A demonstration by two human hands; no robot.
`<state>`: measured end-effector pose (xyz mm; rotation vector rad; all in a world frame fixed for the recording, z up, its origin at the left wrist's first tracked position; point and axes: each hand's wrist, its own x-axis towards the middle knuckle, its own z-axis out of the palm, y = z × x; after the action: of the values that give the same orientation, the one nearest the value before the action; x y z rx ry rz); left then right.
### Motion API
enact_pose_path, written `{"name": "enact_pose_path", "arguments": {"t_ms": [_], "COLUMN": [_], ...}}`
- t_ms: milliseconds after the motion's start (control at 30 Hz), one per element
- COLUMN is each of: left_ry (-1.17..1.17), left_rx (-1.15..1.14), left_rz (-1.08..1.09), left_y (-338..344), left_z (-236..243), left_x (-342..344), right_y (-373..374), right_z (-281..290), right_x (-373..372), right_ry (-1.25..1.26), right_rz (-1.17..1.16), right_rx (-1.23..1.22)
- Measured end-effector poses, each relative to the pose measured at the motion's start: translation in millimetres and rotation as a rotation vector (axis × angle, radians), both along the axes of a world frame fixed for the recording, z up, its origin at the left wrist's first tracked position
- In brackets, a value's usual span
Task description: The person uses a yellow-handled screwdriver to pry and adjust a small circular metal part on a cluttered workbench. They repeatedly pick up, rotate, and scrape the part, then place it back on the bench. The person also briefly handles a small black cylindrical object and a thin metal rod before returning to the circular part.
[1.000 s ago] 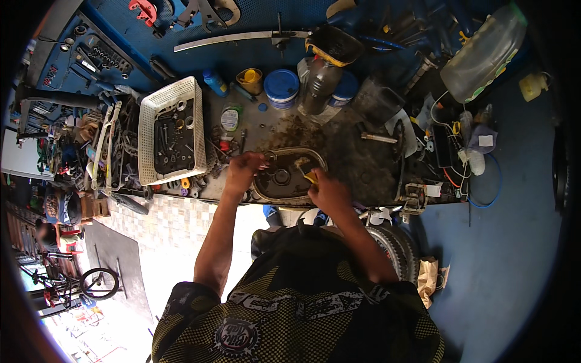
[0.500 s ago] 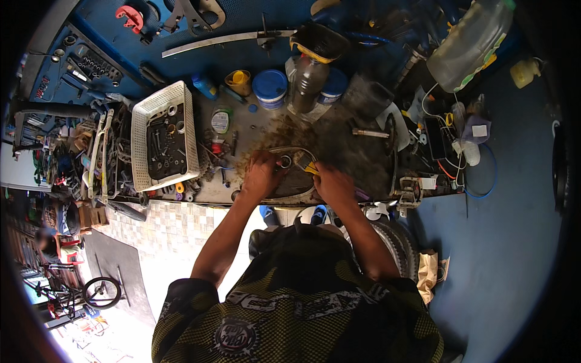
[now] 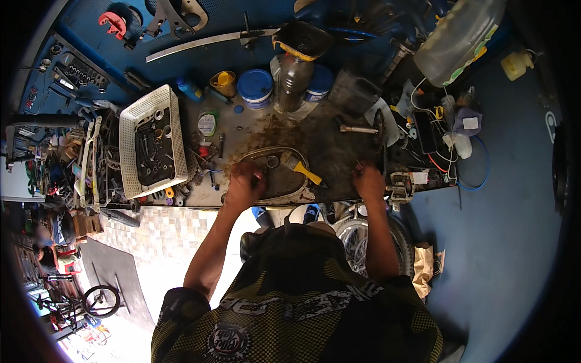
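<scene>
My left hand (image 3: 243,186) is at the left edge of a shallow oval tray (image 3: 307,158) on the workbench, its fingers curled together. A small reddish spot shows at its fingertips; what it holds, if anything, is unclear. Inside the tray, near that hand but apart from it, is a metal ring (image 3: 272,161). A paintbrush (image 3: 308,174) with a yellow handle lies across the tray's right side, bristles inward, touched by neither hand. To the right of the tray my right hand (image 3: 368,183) has its fingers pinched together at the bench. Something thin sticks up from them, too small to name.
A cream plastic basket (image 3: 126,151) of metal parts stands at the left. Blue-lidded tubs (image 3: 255,85) and a dark cut-open bottle (image 3: 295,81) line the back. A metal rod-like tool (image 3: 358,129) lies at the right, beyond a pedal (image 3: 402,184) near the front edge.
My right hand has let go of the paintbrush, which now lies on the tray, and has moved right. My left hand has drawn slightly away from the ring. The whole view has shifted a little.
</scene>
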<state>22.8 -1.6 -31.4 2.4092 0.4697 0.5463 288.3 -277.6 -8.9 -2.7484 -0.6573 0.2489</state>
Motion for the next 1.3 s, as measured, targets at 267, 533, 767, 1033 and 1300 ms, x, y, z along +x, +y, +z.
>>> {"name": "enact_pose_path", "arguments": {"t_ms": [267,533,767,1033,1300], "left_ry": [-0.311,-0.519,-0.306,-0.403,-0.462], "left_rx": [-1.407,-1.687,-0.537,-0.25,-1.321], "left_rz": [0.164,0.026,0.21,0.257,0.196], "left_y": [3,3,-16,-42,-25], "left_z": [19,43,61,85,87], "left_x": [-7,-13,-7,7,-3], "right_y": [62,125,132,142,139], "right_z": [37,40,60,49,87], "right_x": [-40,-102,-83,-92,-101], "right_ry": [0.121,0.026,0.771,1.041,0.691], "right_rz": [0.221,0.555,0.35,0.3,0.46], "right_rx": [0.256,0.362,0.629,0.706,0.644]}}
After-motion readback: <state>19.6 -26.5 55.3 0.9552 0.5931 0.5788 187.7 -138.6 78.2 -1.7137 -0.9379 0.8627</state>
